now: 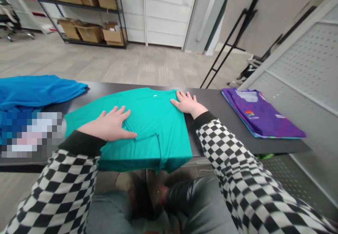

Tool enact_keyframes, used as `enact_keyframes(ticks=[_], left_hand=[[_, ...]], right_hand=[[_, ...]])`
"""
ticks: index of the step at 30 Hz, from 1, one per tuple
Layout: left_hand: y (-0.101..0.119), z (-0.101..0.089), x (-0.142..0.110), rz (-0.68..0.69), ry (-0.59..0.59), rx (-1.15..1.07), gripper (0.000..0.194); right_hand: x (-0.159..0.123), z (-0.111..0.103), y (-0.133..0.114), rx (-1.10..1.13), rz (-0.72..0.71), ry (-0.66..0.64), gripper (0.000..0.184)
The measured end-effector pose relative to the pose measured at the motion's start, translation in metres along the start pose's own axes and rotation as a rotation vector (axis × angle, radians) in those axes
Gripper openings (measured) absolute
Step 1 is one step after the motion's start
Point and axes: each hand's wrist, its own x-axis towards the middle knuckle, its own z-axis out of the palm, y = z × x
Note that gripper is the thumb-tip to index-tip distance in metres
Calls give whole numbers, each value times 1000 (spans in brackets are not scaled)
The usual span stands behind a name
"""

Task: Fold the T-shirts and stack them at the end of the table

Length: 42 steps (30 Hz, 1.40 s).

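A teal shirt [148,114] lies spread on the dark table [208,121], with one side folded inward and its lower end hanging over the near edge. A small white mark shows near its far edge. My left hand [109,125] rests palm down on the shirt's left part, fingers spread, by a folded sleeve. At the shirt's far right corner, my right hand [187,103] lies with fingers stretched out, touching the cloth. Neither hand grips anything.
Folded shirts, a purple one [260,116] on top, lie stacked at the table's right. Blue cloth [39,91] lies at the left, beside a pixelated patch. A grey perforated panel [311,61] borders the right side. Behind stands a shelf rack [81,5] with cardboard boxes.
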Motion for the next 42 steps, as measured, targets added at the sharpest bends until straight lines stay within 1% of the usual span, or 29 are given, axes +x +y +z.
enact_keyframes(ticks=[2, 4, 5, 7, 8, 9, 11, 13, 15, 18, 20, 21, 23, 25, 26, 27, 28, 30, 32, 34, 36, 37, 39, 41, 42], left_hand=[[-16, 1, -16, -46, 12, -7, 126], [-22, 5, -31, -79, 84, -22, 114], [-19, 8, -38, -79, 151, -37, 104], [-5, 16, -47, -27, 303, -88, 83], [6, 21, -49, 20, 358, -118, 74], [18, 27, -50, 79, 379, -141, 70], [39, 38, -50, 199, 336, -137, 67], [49, 47, -51, 250, 271, -84, 68], [48, 51, -52, 220, 232, -41, 71], [36, 49, -54, 150, 183, -24, 78], [32, 46, -57, 117, 188, -15, 80], [34, 45, -60, 102, 225, -18, 78], [48, 44, -69, 107, 365, -80, 68], [71, 46, -84, 168, 517, -247, 52], [85, 50, -92, 209, 553, -359, 44], [98, 55, -100, 239, 544, -471, 38], [111, 61, -107, 254, 492, -566, 35], [130, 76, -116, 242, 354, -684, 41], [140, 90, -118, 203, 268, -721, 47], [141, 99, -117, 165, 262, -699, 50], [139, 101, -116, 152, 302, -648, 51], [137, 98, -117, 165, 341, -619, 51], [132, 89, -117, 242, 456, -566, 47], [129, 77, -113, 347, 578, -503, 37], [127, 71, -109, 388, 618, -459, 31]], right_hand=[[0, -1, -1, 5, 0, 0, 99], [0, -1, -2, 10, 5, -4, 98], [0, -2, -2, 13, 7, -6, 98], [1, -1, -1, 21, 6, -5, 98], [2, 0, 0, 28, 4, 0, 98], [3, 1, 1, 36, 1, 8, 98], [5, 3, 3, 57, -10, 26, 99], [7, 5, 5, 79, -23, 45, 99], [8, 7, 7, 95, -38, 56, 100], [8, 8, 7, 105, -41, 58, 100], [8, 8, 7, 109, -36, 58, 102], [9, 9, 7, 112, -38, 59, 102], [10, 9, 8, 118, -51, 63, 102], [12, 9, 10, 125, -58, 69, 99], [13, 10, 11, 133, -57, 77, 97], [13, 10, 12, 143, -54, 94, 96], [13, 10, 13, 156, -55, 125, 95], [11, 11, 12, 174, -86, 211, 93], [5, 12, 6, 174, -149, 276, 90], [-2, 14, -2, 160, -213, 267, 85], [-9, 16, -10, 145, -244, 196, 83], [-10, 17, -13, 143, -249, 159, 82], [-11, 18, -16, 148, -249, 114, 83], [-9, 18, -16, 162, -249, 111, 83], [-8, 17, -15, 168, -251, 121, 83]])
